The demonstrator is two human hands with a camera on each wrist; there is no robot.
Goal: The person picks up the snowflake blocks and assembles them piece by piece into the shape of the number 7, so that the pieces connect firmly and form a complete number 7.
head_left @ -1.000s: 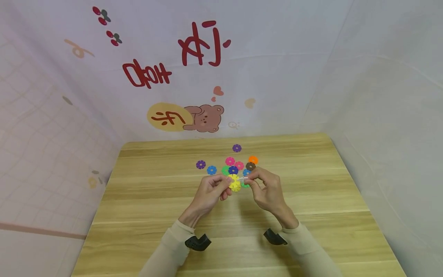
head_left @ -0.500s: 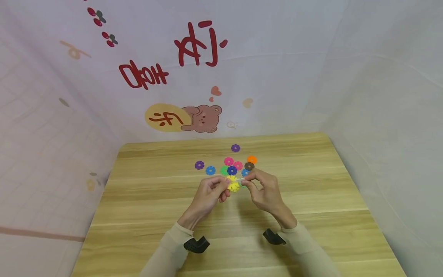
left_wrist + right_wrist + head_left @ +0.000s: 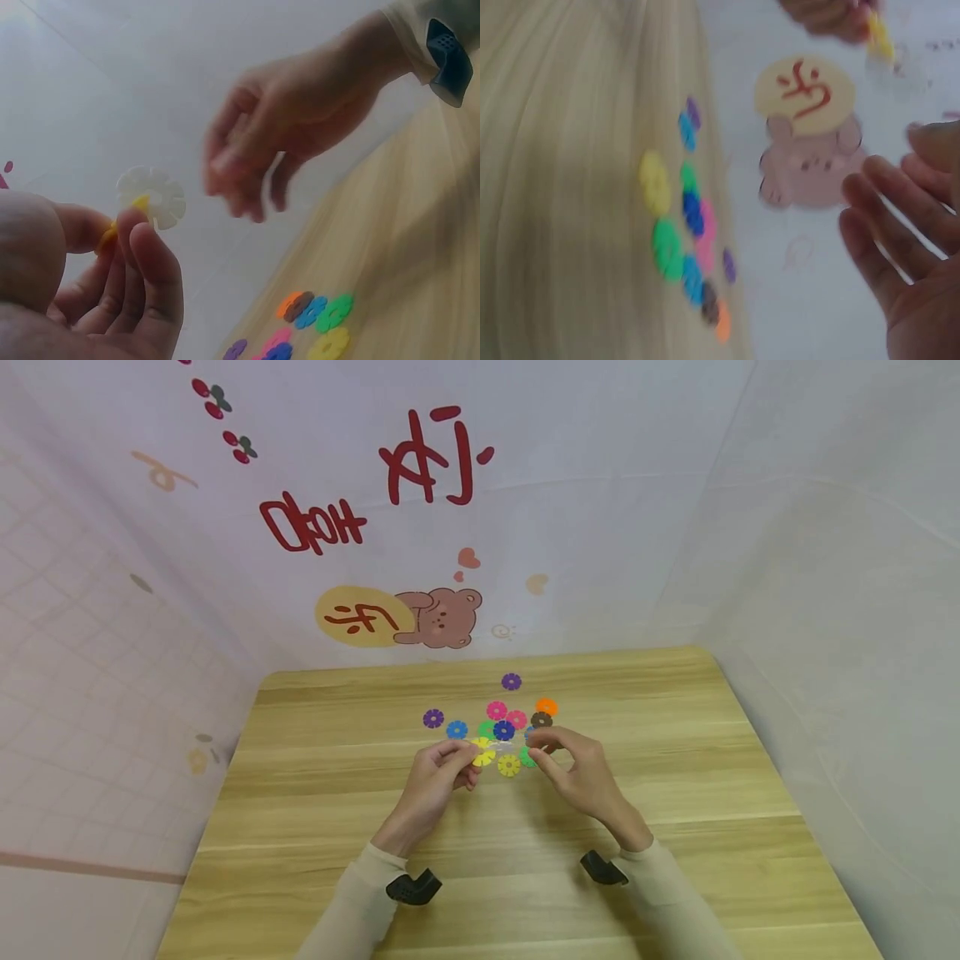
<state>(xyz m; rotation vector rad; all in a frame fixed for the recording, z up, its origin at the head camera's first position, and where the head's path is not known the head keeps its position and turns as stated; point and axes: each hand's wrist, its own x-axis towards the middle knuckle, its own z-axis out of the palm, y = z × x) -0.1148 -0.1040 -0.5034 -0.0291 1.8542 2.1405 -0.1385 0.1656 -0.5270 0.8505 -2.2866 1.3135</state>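
Between thumb and index finger, my left hand (image 3: 431, 785) pinches a yellow notched plastic disc (image 3: 483, 753). A white notched disc (image 3: 169, 196) is joined to it, standing out beyond the fingertips in the left wrist view. To the right of the joined pair, my right hand (image 3: 583, 777) holds nothing; its fingers are loosely bent and apart from the white disc. Below the hands on the table lie another yellow disc (image 3: 508, 766) and a green disc (image 3: 528, 757), partly covered by the right fingertips in the head view.
More discs lie on the wooden table (image 3: 315, 827) past the hands: dark blue (image 3: 504, 731), pink (image 3: 497, 710), brown (image 3: 542, 720), orange (image 3: 547, 707), light blue (image 3: 457, 729) and purple (image 3: 433, 718). White printed cloth (image 3: 585, 527) hangs behind and at both sides.
My right hand has let go of the white disc. The left hand has moved left, carrying the yellow disc with the white one, and the hands are farther apart.
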